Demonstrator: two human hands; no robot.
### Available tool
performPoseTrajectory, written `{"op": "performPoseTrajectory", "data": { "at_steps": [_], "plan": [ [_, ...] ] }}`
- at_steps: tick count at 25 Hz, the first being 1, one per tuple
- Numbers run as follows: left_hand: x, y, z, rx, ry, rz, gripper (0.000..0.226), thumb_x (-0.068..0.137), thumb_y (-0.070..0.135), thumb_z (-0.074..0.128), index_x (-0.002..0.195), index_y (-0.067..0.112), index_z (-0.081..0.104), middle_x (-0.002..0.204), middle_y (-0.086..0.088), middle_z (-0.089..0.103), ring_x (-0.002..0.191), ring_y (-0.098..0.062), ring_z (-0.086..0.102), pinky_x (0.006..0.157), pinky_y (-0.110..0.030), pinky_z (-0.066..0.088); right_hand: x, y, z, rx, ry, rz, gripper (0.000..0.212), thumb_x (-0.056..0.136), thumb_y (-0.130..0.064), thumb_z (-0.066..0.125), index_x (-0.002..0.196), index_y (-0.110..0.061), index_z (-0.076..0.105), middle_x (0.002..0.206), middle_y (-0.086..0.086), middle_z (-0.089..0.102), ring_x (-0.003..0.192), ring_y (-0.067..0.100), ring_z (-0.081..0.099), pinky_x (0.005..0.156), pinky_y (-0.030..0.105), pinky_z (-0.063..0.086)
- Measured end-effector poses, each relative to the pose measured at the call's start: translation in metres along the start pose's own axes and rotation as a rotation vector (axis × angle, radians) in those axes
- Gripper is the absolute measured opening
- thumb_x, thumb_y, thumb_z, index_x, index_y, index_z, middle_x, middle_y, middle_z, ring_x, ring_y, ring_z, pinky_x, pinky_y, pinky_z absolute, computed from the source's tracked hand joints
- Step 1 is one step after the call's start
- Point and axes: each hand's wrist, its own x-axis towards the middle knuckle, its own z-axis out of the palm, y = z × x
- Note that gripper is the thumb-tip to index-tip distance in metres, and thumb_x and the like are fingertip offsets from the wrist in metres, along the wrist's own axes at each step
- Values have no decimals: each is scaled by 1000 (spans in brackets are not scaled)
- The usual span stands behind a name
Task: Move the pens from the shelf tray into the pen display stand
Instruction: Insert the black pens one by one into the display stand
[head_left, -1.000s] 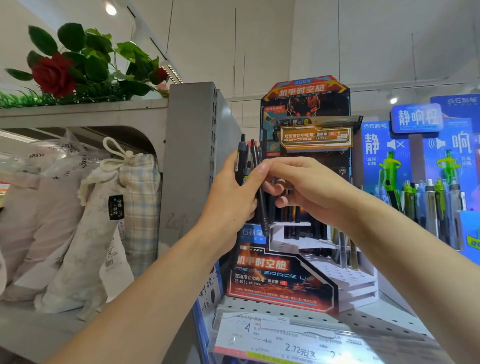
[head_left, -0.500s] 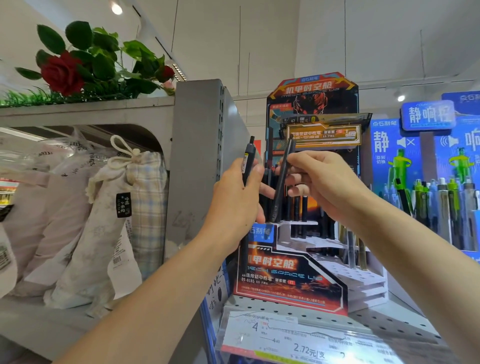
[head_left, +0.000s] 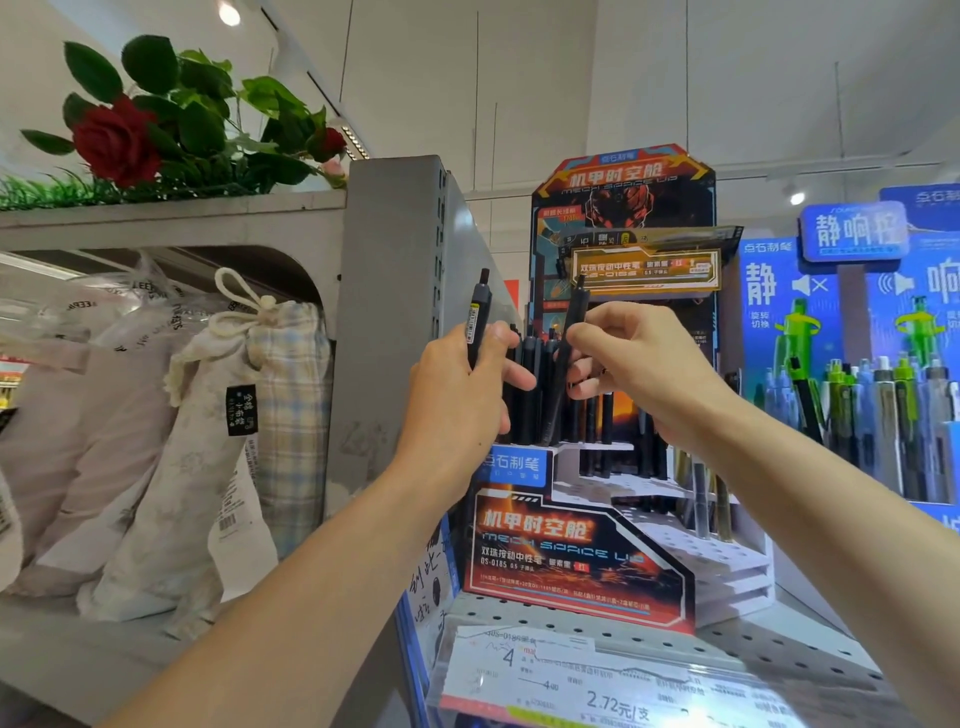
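Hands have parted since a second ago: the right hand now pinches one slim black plastic pen alone, tip lowered toward the back row of the tiered orange-and-black cardboard pen display stand at frame centre. The left hand grips another black pen with a barcode sticker, so insertion looks imminent.

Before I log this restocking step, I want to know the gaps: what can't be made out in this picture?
- Tip of the pen in the right hand: head view, lost among the dark pens in the display stand, so whether it sits in a slot is unclear.
- Lower part of the pen in the left hand: hidden by the palm.
- Shelf tray: not seen.
- Price label small print: blurred.
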Motion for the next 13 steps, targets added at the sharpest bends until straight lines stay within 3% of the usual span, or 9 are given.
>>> {"op": "performPoseTrajectory", "data": {
  "at_steps": [7,13],
  "plan": [
    [1,1,1,-82,4,-32,26,105,39,44,113,26,65,77,9,75,42,-3,51,51,-22,41,-6,-5,5,-95,-168,74,9,96,-10,66,95,-3,72,76,17,72,67,25,71,69,38,64],
    [1,2,0,-87,-15,-18,28,105,38,43,120,25,63,77,11,75,44,-3,54,57,-27,42,-5,-10,9,-306,-170,118,14,98,-13,63,96,-2,71,73,12,76,63,22,76,64,37,65]
  ]
}}
